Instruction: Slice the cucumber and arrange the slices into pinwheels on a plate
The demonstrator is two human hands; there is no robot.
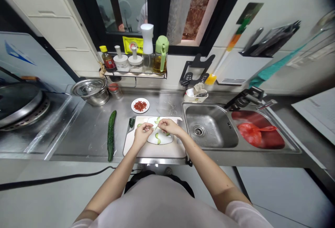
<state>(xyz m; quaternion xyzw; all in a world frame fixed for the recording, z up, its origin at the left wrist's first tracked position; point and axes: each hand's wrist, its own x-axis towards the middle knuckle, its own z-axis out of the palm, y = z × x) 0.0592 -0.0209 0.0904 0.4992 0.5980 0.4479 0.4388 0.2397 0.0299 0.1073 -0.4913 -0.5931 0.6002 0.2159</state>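
Observation:
A white plate point(149, 140) lies on the pale cutting board point(146, 152), with several thin green-edged cucumber slices point(157, 138) spread around it. Over the plate's left side is my left hand point(142, 132), fingers curled into a pinch; whatever they hold is too small to make out. My right hand point(170, 127) comes over the upper right of the plate, thumb and fingers pinched on what looks like a pale cucumber slice. A dark green cucumber end piece point(132, 122) rests at the board's upper left corner. Left of the board lies a whole cucumber point(111, 135).
Behind the board stands a small white dish point(140, 105) of chopped red pieces. A lidded steel pot point(91, 91) and a jar point(115, 91) are at the back left. The sink point(211, 125) lies to the right, with a red bag point(250, 134) in its second basin. A condiment shelf point(136, 74) hangs above.

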